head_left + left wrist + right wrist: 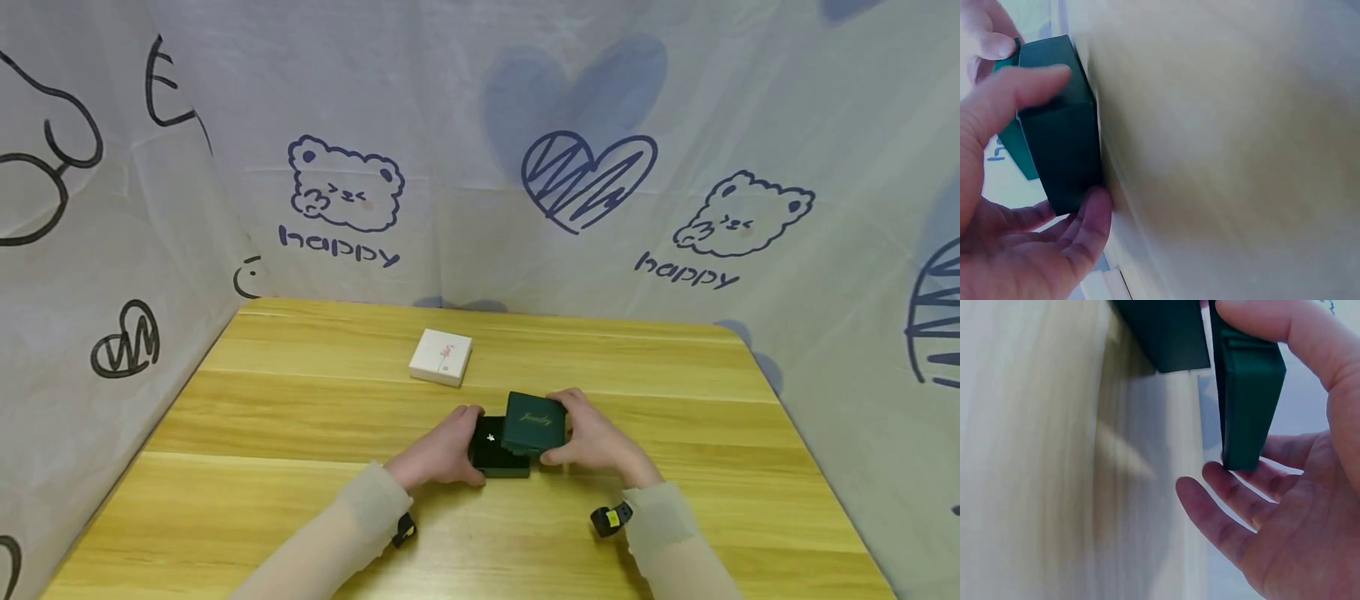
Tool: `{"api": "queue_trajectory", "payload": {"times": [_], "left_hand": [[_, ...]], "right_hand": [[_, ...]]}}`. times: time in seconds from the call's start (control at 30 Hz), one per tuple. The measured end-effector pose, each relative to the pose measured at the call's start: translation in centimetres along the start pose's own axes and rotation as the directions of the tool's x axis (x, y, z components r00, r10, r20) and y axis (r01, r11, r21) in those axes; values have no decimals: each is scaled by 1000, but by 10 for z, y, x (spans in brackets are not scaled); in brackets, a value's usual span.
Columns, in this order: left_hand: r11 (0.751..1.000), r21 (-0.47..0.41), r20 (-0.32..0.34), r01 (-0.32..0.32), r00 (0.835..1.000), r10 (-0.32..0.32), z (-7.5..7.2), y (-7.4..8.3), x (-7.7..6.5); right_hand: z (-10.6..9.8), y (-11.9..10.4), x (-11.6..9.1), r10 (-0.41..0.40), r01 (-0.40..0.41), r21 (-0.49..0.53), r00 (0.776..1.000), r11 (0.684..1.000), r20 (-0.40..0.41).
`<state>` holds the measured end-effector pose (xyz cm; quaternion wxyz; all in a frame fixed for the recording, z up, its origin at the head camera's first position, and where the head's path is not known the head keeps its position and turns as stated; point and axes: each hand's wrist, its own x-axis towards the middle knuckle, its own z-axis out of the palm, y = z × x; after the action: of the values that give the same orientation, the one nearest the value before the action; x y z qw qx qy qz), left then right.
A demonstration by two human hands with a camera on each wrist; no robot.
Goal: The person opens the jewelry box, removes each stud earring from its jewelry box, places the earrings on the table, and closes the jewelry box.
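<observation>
A dark green jewelry box base (507, 472) sits on the table, gripped at its left side by my left hand (447, 446). Its dark inside shows a small white piece of jewelry (491, 437). My right hand (596, 437) holds the green lid (534, 421), marked with gold lettering, by its edges between thumb and fingers. The lid overlaps the right part of the base in the head view. In the right wrist view a gap shows between the lid (1252, 406) and the base (1166, 334). Thumb and fingers span the base (1063, 156) in the left wrist view.
A white square box (441, 357) with a pink flower print lies farther back on the wooden table (315, 408). Behind the table hangs a white cloth (465, 192) with bear and heart drawings. Black wrist devices (611, 518) are worn under both cuffs.
</observation>
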<state>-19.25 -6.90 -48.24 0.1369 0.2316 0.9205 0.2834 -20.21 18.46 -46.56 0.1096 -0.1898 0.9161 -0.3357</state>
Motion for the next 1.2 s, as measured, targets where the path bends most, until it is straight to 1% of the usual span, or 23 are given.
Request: {"api": "queue_trajectory", "payload": {"times": [0.17,0.23,0.33,0.43,0.47,0.67,0.8,0.93,1.2], "left_hand": [[999,-19,-6,-27,1000,27,-2,0,-2],[999,-22,-7,-38,999,38,-3,0,-2],[999,-11,-6,-37,999,37,-3,1,-2],[1000,-3,-4,-24,1000,24,-4,1,-2],[1000,-3,-2,-15,1000,15,-4,1,-2],[1000,5,-3,-11,1000,11,-5,1,-3],[1000,7,-9,-19,1000,20,-4,0,-2],[999,10,-18,-33,999,33,-3,-1,-2],[1000,10,-18,-26,999,26,-4,-1,-2]], "right_hand": [[-7,12,2,30,-30,-4,997,1000,-70],[-10,17,4,32,-35,-23,994,999,-105],[-15,25,8,47,-55,-51,987,997,-152],[-19,33,12,76,-89,-66,981,994,-179],[-20,35,13,92,-107,-71,978,992,-185],[-26,48,24,159,-178,-77,965,981,-211],[-31,56,33,180,-202,-78,957,976,-228],[-37,62,41,188,-213,-86,954,973,-235],[-46,67,51,244,-258,-34,943,965,-227]]}}
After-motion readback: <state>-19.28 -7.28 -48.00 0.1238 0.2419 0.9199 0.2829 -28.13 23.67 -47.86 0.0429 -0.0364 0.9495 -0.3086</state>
